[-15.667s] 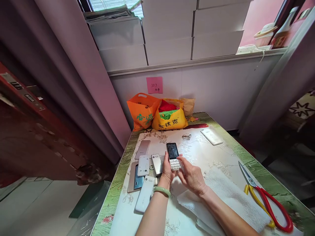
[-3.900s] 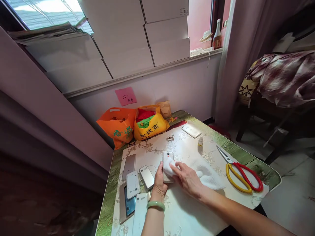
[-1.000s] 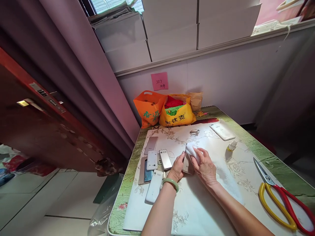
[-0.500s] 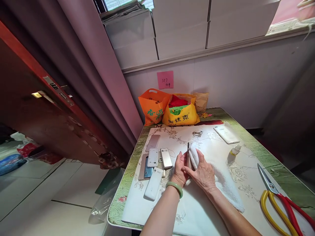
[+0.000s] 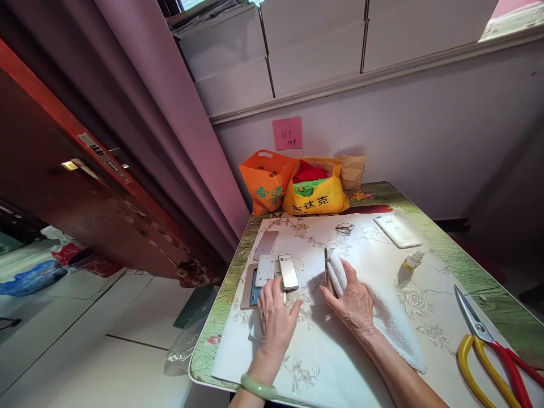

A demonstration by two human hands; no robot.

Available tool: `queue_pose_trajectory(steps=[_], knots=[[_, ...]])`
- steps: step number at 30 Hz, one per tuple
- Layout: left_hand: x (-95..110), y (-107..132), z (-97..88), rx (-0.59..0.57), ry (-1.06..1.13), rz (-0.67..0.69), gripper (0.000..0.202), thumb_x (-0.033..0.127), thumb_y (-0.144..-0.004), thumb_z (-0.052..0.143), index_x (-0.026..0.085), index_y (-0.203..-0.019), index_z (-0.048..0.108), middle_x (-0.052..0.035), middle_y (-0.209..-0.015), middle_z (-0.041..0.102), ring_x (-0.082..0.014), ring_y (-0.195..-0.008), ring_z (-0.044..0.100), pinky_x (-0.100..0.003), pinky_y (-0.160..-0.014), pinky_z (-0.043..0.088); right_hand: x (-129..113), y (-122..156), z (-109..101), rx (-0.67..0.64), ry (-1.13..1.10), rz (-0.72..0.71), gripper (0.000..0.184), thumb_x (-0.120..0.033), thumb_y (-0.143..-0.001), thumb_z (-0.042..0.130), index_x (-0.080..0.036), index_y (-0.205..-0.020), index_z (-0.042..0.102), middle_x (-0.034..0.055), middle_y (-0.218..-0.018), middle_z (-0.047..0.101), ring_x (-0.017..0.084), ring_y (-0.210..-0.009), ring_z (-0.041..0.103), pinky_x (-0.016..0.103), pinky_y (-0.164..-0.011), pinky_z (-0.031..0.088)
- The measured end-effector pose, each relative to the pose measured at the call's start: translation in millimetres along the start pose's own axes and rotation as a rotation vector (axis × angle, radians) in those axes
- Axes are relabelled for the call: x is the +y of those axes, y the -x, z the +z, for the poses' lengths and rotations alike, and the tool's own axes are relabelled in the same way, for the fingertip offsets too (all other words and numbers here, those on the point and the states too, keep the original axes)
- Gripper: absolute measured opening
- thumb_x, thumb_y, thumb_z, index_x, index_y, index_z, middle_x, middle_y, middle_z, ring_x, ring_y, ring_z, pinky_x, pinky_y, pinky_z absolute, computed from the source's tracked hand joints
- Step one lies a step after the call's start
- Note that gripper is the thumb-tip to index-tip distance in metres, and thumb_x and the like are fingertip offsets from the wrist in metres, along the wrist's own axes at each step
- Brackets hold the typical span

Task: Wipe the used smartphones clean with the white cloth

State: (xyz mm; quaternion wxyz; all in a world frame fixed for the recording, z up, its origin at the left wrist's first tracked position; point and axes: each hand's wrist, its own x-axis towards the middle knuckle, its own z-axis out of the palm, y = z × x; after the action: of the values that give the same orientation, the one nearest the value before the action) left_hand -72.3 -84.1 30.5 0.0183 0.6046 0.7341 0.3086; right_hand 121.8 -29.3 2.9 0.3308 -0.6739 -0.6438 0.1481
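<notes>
The right hand (image 5: 352, 303) pinches the held phone (image 5: 326, 266) on edge, together with the cloth (image 5: 393, 334). The left hand (image 5: 274, 317) spreads thumb and fingers apart over a covered phone (image 5: 255, 331); contact is unclear. Just beyond lie a white phone (image 5: 266, 269), a silver phone (image 5: 289, 272) and a pink phone (image 5: 266, 245). Farther right on the table (image 5: 204, 357) lies another phone (image 5: 398, 229). The held phone, not yet set down, seems midway through its handling; whether the rest are finished or waiting doesn't show.
</notes>
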Motion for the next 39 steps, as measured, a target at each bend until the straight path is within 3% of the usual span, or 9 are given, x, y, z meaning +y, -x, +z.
queue_pose_trajectory(steps=[2,5,11,13,16,21,31,35,39], knots=[[-25,13,-11.2,0.049,-0.198,-0.048,0.067,0.035,-0.079,0.074,0.017,-0.137,0.047,-0.0169,-0.132,0.056,-0.037,-0.125,0.053,-0.054,-0.103,0.045,0,0,0,-0.008,0.011,0.003,0.081,-0.057,-0.083,0.063,-0.026,-0.153,0.036,0.0088,-0.104,0.072,0.03,-0.089,0.067,0.039,-0.077,0.048],[-50,27,-18.5,0.0,-0.263,-0.113,0.066,0.042,-0.083,0.069,0.015,-0.137,0.042,-0.0172,-0.126,0.058,-0.0352,-0.115,0.059,-0.049,-0.094,0.051,1,1,0,-0.01,0.012,-0.003,0.081,-0.059,-0.083,0.062,-0.026,-0.152,0.036,0.0082,-0.104,0.071,0.03,-0.087,0.067,0.038,-0.075,0.048],[-53,25,-24.8,-0.004,-0.049,-0.146,0.047,0.034,-0.086,0.06,0.023,-0.129,0.044,-0.0103,-0.115,0.062,-0.0278,-0.11,0.064,-0.04,-0.091,0.053,1,2,0,-0.004,0.029,-0.008,0.082,-0.062,-0.084,0.058,-0.024,-0.153,0.036,0.009,-0.099,0.071,0.031,-0.087,0.066,0.039,-0.075,0.048],[-55,9,-33.1,0.066,-0.025,-0.209,0.048,0.041,-0.085,0.062,0.024,-0.127,0.046,-0.0093,-0.11,0.064,-0.0272,-0.101,0.067,-0.039,-0.085,0.054,2,3,1,0.002,0.031,-0.021,0.082,-0.062,-0.084,0.057,-0.025,-0.153,0.035,0.0094,-0.102,0.072,0.03,-0.088,0.066,0.039,-0.076,0.048],[-69,-26,-47.2,0.18,-0.076,-0.283,0.045,0.046,-0.085,0.061,0.02,-0.121,0.054,-0.0135,-0.115,0.063,-0.0302,-0.108,0.063,-0.043,-0.092,0.051,3,2,2,0.0,0.03,-0.026,0.082,-0.061,-0.084,0.059,-0.025,-0.153,0.034,0.0087,-0.106,0.072,0.029,-0.087,0.066,0.038,-0.077,0.048],[-99,-80,-50.6,0.077,-0.139,-0.508,0.048,0.042,-0.084,0.063,0.01,-0.119,0.062,-0.0207,-0.115,0.064,-0.0336,-0.113,0.061,-0.044,-0.1,0.046,2,3,1,0.0,0.021,-0.02,0.081,-0.06,-0.084,0.059,-0.026,-0.153,0.035,0.0087,-0.106,0.072,0.03,-0.087,0.066,0.039,-0.077,0.047],[-89,-174,-2.0,-0.05,-0.088,-0.303,0.049,0.04,-0.082,0.066,0.008,-0.119,0.066,-0.0208,-0.117,0.068,-0.0331,-0.12,0.06,-0.038,-0.101,0.043,2,4,3,0.028,0.019,-0.056,0.077,-0.057,-0.084,0.059,-0.025,-0.152,0.038,0.0079,-0.102,0.072,0.028,-0.085,0.066,0.038,-0.076,0.048],[-84,-193,18.1,-0.088,-0.061,-0.271,0.045,0.037,-0.076,0.073,0.011,-0.112,0.07,-0.0201,-0.121,0.069,-0.0328,-0.119,0.061,-0.036,-0.099,0.044,2,4,4,0.012,0.01,-0.053,0.078,-0.056,-0.085,0.06,-0.025,-0.153,0.037,0.0049,-0.09,0.07,0.028,-0.081,0.065,0.038,-0.075,0.048],[-81,-198,14.8,-0.06,-0.032,-0.287,0.035,0.039,-0.08,0.07,0.013,-0.104,0.072,-0.019,-0.109,0.073,-0.0352,-0.111,0.064,-0.042,-0.096,0.046,2,4,5,0.009,0.012,-0.058,0.078,-0.054,-0.085,0.061,-0.024,-0.153,0.037,0.005,-0.089,0.07,0.028,-0.081,0.064,0.039,-0.076,0.048]])
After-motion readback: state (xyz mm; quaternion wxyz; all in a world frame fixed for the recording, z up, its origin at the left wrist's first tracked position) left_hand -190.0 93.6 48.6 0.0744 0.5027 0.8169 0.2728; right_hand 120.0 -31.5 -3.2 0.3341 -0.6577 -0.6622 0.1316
